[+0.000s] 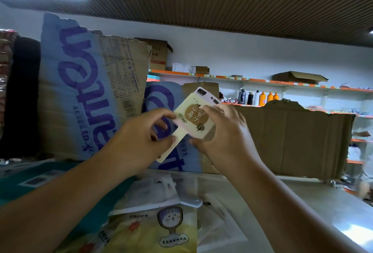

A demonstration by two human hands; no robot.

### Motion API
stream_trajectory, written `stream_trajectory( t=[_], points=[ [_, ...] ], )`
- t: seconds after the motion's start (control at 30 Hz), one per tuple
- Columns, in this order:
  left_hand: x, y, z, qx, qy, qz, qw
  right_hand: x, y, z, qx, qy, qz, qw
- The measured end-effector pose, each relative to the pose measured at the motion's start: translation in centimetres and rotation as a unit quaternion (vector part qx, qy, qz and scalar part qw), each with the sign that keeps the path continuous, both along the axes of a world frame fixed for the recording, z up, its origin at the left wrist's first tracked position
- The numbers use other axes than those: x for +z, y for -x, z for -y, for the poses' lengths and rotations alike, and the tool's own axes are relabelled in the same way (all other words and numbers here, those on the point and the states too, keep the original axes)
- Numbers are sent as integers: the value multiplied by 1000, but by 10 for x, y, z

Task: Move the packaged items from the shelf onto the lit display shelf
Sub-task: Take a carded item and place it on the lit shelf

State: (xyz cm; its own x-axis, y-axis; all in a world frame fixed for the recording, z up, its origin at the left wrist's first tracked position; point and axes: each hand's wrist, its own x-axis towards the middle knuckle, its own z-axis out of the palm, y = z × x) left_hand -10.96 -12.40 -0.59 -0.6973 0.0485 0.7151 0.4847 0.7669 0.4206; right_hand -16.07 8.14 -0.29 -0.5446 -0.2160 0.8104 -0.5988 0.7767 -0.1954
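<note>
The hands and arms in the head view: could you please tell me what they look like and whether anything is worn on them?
The left hand and right hand are bare: no gloves, rings or watch show. The left forearm and right forearm are uncovered too, with no sleeve in view.

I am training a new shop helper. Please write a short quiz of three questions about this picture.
1. True or false: the left hand and the right hand both hold the cream packaged item.
2. What stands behind the item? A) torn cardboard boxes B) a mirror C) a fridge
3. What colour are the three matching bottles on the far shelf?
Key: 1 true; 2 A; 3 orange.
</note>
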Motion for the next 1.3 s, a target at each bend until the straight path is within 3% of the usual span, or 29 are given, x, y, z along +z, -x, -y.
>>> stream_trajectory(
  t=[0.2, 0.4, 0.57, 0.87, 1.03, 1.3],
  points=[
    [4, -11, -8, 53, 94, -68, 992, 2, -13, 5, -18, 18, -25, 999],
    [22, -48, 5, 149, 247, -139, 947, 16, -47, 25, -8, -5, -21, 1000],
    [44, -102, 76, 215, 305, -183, 910, 42, -93, 90, 32, -37, -30, 998],
    [57, -230, 246, 293, 202, -171, 919, 71, -187, 284, 126, -58, -69, 988],
    [48, -308, 335, 372, 194, -131, 898, 70, -252, 401, 175, -88, -38, 980],
    [8, -401, 439, 448, 162, -64, 877, 26, -314, 545, 268, -57, 10, 962]
  ],
)
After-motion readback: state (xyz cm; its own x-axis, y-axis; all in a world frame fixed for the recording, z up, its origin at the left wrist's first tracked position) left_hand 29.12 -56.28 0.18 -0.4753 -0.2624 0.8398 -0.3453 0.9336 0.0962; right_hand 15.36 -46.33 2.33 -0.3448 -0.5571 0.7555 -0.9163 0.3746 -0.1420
